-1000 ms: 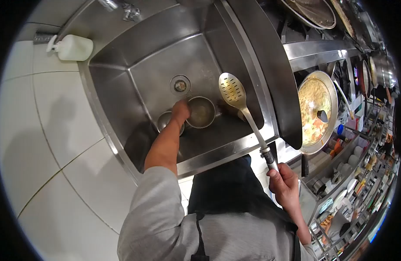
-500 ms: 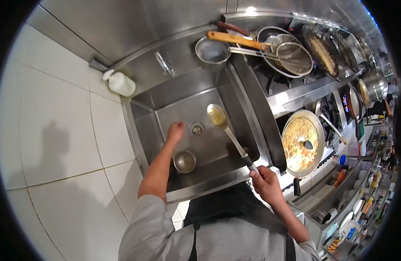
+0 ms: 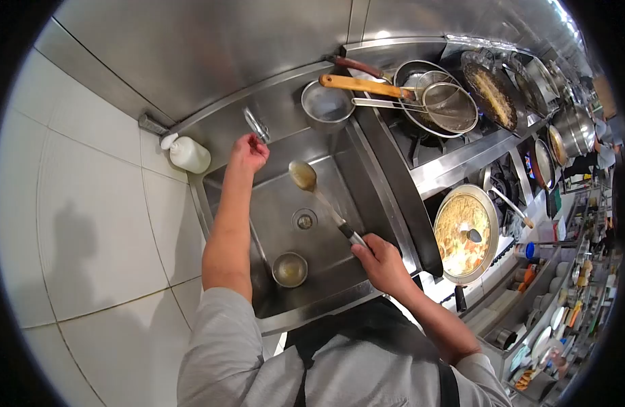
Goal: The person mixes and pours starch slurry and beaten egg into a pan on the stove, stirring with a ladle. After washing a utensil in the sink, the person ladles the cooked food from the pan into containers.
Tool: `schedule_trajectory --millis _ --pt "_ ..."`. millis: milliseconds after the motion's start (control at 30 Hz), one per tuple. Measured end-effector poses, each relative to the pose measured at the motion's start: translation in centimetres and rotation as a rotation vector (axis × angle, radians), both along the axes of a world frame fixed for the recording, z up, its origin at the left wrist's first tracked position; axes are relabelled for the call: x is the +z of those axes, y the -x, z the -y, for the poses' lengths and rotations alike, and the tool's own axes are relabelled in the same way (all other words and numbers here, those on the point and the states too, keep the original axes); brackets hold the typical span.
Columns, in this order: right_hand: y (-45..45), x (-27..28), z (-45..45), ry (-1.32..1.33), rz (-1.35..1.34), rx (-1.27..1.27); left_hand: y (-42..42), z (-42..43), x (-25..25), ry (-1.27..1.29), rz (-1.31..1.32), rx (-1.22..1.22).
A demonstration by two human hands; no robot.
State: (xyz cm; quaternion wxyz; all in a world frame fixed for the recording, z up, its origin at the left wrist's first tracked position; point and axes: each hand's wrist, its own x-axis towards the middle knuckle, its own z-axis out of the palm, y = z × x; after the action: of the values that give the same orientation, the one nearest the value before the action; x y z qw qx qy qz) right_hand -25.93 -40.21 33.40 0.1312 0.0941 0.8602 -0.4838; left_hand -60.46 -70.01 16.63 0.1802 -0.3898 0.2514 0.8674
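Observation:
My right hand (image 3: 379, 263) is closed round the dark and metal handle of a slotted spoon (image 3: 303, 176). The spoon's bowl is over the sink (image 3: 387, 203), tilted away from me; its holes are blurred. Just below the spout of the faucet (image 3: 256, 125) is my left hand (image 3: 249, 153), its fingers curled in with nothing visible in them. Whether it touches the spout I cannot tell. A small metal bowl (image 3: 290, 270) with some liquid sits in the sink near the front, close to the drain (image 3: 304, 219).
A metal pot (image 3: 326, 103) stands at the sink's back right corner. On the stove are strainers (image 3: 450, 107) over a pan and a large pan of food (image 3: 466, 230). A soap bottle (image 3: 189, 154) is at the left by the tiled wall (image 3: 102, 224).
My left hand has moved up and away from mid-sink to the faucet. My right hand has brought the slotted spoon left and farther over the sink, and its bowl has turned.

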Motion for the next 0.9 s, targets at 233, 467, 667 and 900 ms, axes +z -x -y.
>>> schedule_trajectory --millis 233,467,667,900 --pt "2.5 -0.7 2.1 0.021 0.061 0.041 0.5 0.9 -1.4 -0.087 -0.035 -0.040" --pt "5.1 -4.1 3.3 0.189 0.091 0.046 -5.7 4.1 -1.1 0.476 -0.217 -0.139" --pt "5.6 -10.8 3.9 0.263 0.031 0.036 -13.9 4.2 -4.2 0.695 -0.096 0.076" --pt "7.1 -11.9 3.7 0.042 -0.163 0.086 -17.9 0.6 -5.8 0.698 -0.130 -0.053"
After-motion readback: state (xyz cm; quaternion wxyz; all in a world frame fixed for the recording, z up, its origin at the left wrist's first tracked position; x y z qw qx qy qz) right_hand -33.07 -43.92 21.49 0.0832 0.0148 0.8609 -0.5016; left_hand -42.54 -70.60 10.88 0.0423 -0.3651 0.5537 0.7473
